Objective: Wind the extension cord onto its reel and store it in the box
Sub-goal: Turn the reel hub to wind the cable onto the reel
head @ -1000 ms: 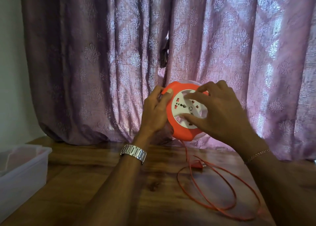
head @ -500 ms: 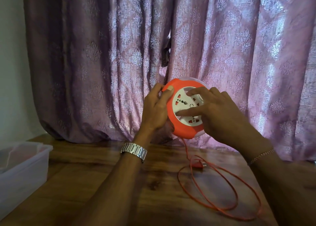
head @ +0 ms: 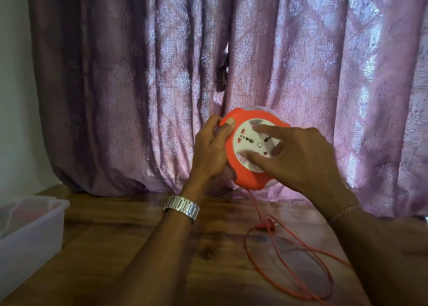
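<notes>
Fingers of left hand [head: 209,150] gripped round orange plastic cord reel [head: 251,180]; right hand [head: 301,157] fingertips pressed its white socket face [head: 245,141], partly hiding it.

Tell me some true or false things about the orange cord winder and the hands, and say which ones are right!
1. The left hand grips the rim of the orange reel. True.
2. All of the cord is already wound up. False: loops of it lie loose on the wooden table.
3. The right hand has its fingers on the white socket face. True.
4. The reel is inside the plastic box. False: it is held up in front of the curtain, and the box sits at the table's left edge.
5. The watch is on the right wrist. False: it is on the left wrist.
</notes>
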`<state>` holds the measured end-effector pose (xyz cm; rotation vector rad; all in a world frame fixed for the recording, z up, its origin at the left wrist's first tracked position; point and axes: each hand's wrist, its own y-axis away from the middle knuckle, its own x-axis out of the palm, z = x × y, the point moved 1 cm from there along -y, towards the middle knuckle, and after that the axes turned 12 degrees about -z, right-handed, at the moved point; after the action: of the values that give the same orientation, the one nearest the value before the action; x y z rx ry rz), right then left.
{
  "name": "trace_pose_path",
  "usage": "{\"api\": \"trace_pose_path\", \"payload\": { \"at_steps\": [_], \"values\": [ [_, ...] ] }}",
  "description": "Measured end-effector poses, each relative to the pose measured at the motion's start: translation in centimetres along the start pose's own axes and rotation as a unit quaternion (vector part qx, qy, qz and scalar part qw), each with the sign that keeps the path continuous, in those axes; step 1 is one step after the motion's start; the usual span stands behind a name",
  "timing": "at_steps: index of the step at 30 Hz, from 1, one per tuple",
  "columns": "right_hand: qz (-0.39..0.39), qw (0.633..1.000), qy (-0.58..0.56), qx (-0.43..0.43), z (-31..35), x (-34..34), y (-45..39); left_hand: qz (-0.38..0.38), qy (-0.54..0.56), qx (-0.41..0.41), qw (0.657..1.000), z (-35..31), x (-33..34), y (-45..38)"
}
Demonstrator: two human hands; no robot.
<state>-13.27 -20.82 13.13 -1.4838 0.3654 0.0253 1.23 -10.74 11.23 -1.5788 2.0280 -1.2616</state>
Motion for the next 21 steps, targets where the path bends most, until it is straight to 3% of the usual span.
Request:
{"api": "trace_pose_path", "payload": {
  "at_steps": [2, 7, 12, 15, 21],
  "values": [
    [-0.026, 1.000, -0.004, 0.011, -0.13, 0.08, -0.08, -0.002, 0.011, 0.001, 1.000, 0.00, -0.07, -0.05],
    [-0.019, 0.997, -0.026, -0.068, -0.16, -0.30, -0.39, -0.004, 0.024, 0.014, 1.000, 0.08, -0.11, -0.02],
    [0.072, 0.979, -0.074, -0.177, -0.65, -0.42, -0.51, -0.018, 0.029, 0.009, 0.999, -0.05, -0.32, -0.19],
    [0.136, 0.973, -0.063, -0.176, -0.23, -0.08, -0.32, -0.026, 0.023, 0.001, 0.999, -0.08, -0.49, -0.34],
    [0.096, 0.979, -0.005, -0.181, 0.26, -0.39, -0.34, -0.019, 0.014, 0.006, 1.000, -0.30, -0.40, -0.12]
  ]
}}
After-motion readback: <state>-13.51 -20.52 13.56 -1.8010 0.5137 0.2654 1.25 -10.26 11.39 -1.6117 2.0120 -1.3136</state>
